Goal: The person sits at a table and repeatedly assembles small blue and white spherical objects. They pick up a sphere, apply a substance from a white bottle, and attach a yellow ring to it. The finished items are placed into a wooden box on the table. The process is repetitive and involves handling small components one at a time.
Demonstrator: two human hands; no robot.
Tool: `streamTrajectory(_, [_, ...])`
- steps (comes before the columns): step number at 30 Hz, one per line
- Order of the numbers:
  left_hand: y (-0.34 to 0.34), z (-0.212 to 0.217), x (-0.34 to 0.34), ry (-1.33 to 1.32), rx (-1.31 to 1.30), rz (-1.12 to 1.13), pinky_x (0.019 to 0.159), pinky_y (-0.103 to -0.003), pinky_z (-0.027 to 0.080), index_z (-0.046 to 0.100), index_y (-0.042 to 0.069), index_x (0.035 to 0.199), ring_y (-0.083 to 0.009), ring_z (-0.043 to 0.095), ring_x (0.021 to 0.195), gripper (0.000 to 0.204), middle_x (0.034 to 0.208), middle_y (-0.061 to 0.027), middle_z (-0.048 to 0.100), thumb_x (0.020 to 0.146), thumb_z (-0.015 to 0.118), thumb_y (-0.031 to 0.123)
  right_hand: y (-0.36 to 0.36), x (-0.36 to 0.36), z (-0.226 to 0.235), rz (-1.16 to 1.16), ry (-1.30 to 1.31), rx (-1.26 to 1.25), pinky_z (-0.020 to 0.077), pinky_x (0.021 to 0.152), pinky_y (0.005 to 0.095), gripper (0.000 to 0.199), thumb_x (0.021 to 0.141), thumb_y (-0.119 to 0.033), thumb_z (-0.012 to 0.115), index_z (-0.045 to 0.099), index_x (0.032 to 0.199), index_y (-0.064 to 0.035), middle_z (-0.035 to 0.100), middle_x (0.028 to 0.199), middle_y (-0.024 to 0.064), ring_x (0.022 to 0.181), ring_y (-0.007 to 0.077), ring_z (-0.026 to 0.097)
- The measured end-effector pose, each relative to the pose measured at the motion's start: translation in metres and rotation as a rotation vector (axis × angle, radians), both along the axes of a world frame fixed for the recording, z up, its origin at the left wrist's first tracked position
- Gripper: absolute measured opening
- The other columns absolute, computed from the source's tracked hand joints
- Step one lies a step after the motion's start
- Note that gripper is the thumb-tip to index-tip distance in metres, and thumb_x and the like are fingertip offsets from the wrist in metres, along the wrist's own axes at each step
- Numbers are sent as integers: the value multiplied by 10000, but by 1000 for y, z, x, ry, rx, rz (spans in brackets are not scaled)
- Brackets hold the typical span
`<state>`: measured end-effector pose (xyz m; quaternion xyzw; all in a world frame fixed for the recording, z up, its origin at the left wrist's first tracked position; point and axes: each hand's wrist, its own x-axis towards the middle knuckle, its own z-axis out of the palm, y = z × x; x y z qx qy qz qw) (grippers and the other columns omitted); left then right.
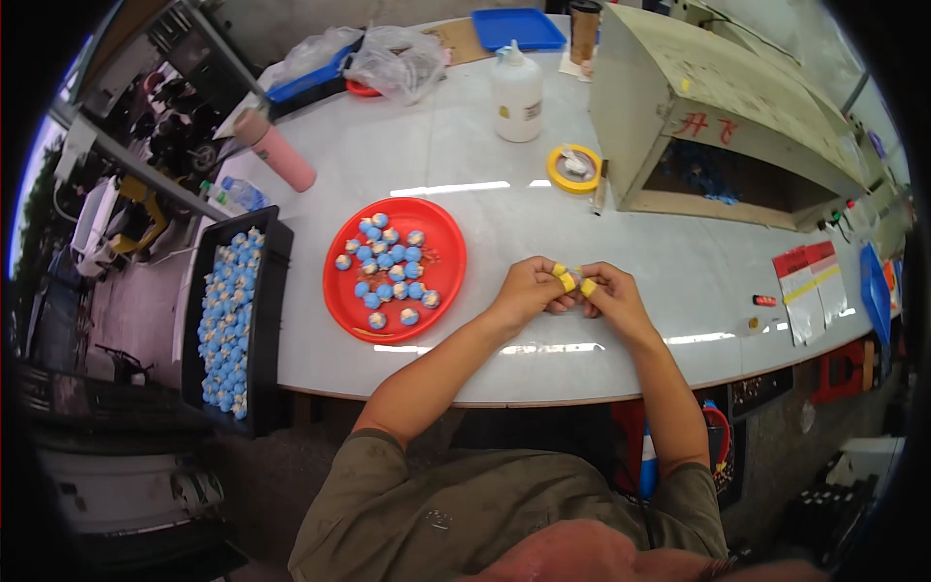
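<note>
My left hand and my right hand meet above the white table, fingertips pressed together around a small part that is mostly hidden. Yellow tape wraps some of the fingertips of both hands. To the left of my hands lies a red round plate holding several small blue and cream balls. A black tray at the table's left edge is filled with several more of the same blue pieces.
A large beige box-shaped machine stands at the back right. A white glue bottle, a yellow tape roll, a pink cylinder, plastic bags and a blue tray sit farther back. Red-and-white cards lie at right.
</note>
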<state>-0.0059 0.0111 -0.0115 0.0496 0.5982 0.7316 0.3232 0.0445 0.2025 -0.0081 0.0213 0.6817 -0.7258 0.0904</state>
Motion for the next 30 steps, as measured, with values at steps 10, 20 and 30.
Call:
streamTrajectory(10, [-118,48,-9,989,-972,352,719,-387,534,631,-7,1058,-316,678,792,327,913,-194,686,780,714,146,84,-33,7,-450,209,438,498,613,301,227,888,-101,634,638,1093,-2,649,832,86,683,149,608])
streamTrajectory(20, [-144,49,16,1133,-1385,348,931,-484,397,648,13,1064,-345,538,1136,339,1164,-167,647,741,688,106,156,-170,37,-310,32,1484,530,887,437,342,824,-205,652,666,1126,-44,666,1155,175,1047,346,652])
streamTrajectory(30, [-81,49,36,1505,-910,322,943,-469,416,605,-17,1040,-378,577,1083,290,1161,-180,645,774,687,62,142,-199,-30,-468,529,1129,431,1046,460,510,781,-128,676,574,1271,-32,512,1367,240,1250,407,502])
